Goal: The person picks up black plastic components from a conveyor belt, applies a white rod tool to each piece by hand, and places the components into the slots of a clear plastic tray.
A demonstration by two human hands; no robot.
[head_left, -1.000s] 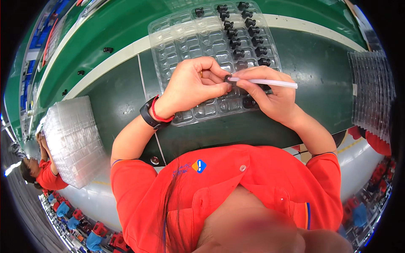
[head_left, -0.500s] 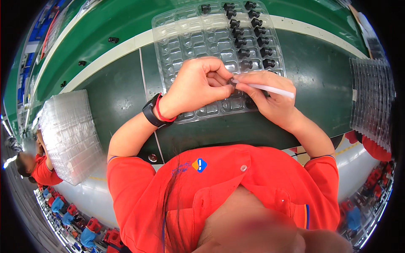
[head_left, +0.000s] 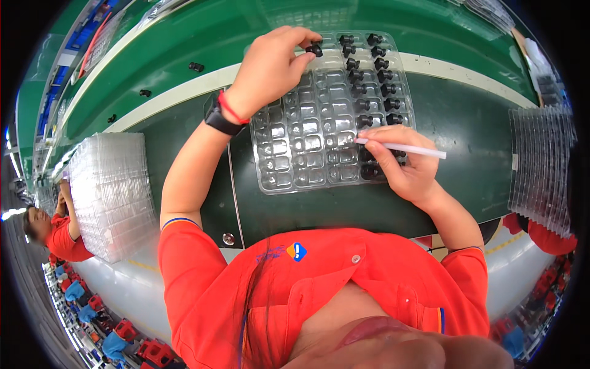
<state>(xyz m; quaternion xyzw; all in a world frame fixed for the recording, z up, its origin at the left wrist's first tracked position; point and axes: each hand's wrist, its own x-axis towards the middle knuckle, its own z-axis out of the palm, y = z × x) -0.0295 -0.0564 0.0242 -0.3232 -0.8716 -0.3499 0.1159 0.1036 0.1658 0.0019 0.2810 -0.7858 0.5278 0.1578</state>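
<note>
At the far edge of a clear plastic tray (head_left: pixel 276 178), my left hand (head_left: pixel 267 71) pinches a small black stepped, knob-like part (head_left: pixel 314 50) between thumb and fingertips. Whether that part rests in a pocket or is lifted is hard to tell. My right hand (head_left: pixel 405 166) is closed around a slim white pen-like stick (head_left: pixel 418 150), its tip over the tray's middle. Similar black parts (head_left: pixel 381 63) fill pockets in the tray's two right columns; some near ones are partly covered by my right hand. Pockets in the left columns hold nothing visible.
Several loose black parts, one of them a dark piece (head_left: pixel 196 67), lie on the green surface at far left. A stack of clear trays (head_left: pixel 114 190) stands left, another tray stack (head_left: pixel 541 166) right. At far left sits another person (head_left: pixel 61 237) in red.
My left hand has moved away from the right hand's stick, up to the tray's far edge, and now grips a black part. The right hand has shifted slightly down, still holding the stick.
</note>
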